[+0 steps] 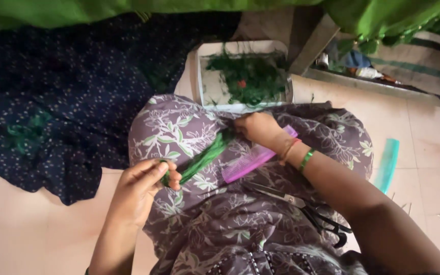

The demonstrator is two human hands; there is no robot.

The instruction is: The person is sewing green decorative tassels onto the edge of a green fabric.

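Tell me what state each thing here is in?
Green thread bundle: stretched between both hands.
Left hand: fingers pinched on one end.
Right hand: closed on the other end.
Pink comb: lying on the lap.
Scissors: closed, on the lap.
White tray: holding loose green threads.

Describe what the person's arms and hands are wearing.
Both forearms are bare, with no sleeves in view. The right wrist carries a thin green bangle and a thin orange-red thread band beside it. The left hand and right hand wear no gloves or visible rings.
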